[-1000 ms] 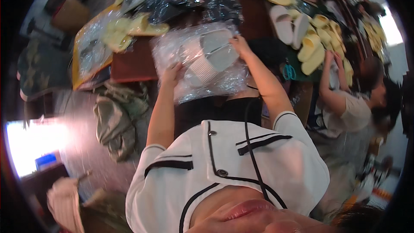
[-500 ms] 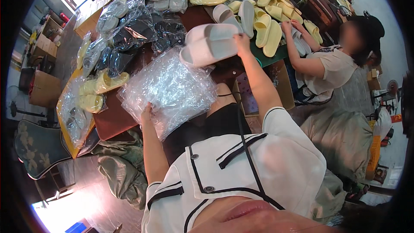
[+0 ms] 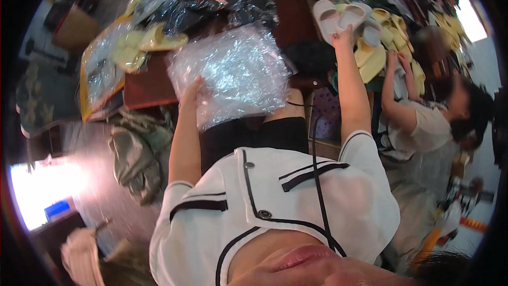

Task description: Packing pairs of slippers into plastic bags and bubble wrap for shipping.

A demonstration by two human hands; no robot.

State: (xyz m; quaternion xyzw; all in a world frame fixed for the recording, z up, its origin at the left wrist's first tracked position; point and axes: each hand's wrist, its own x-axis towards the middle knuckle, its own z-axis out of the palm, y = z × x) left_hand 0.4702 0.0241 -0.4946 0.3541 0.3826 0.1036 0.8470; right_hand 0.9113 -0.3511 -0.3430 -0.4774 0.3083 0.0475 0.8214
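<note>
A stack of clear crinkled plastic bags (image 3: 233,77) lies over my lap and the table's near edge. My left hand (image 3: 191,94) grips its left side, thumb on top, the other fingers mostly hidden. Out to the right, my right hand (image 3: 343,38) is closed at the heel end of a pale grey-pink slipper (image 3: 355,15). Its like, another pale slipper (image 3: 325,17), sits just left of it. Close by on the right are a further pale slipper (image 3: 371,35) and a yellow slipper (image 3: 369,58).
Bagged black slippers (image 3: 203,13) lie across the table's far side. Yellow slippers in plastic (image 3: 159,39) are at the left, beside a yellow-edged tray (image 3: 84,87). At the right a co-worker (image 3: 423,124) reaches among yellow slippers. An open carton (image 3: 325,114) stands below the table edge.
My right hand has moved the pale slippers from above the bags to the right, beside the yellow ones. My left hand stays on the bags. The whole view has shifted.
</note>
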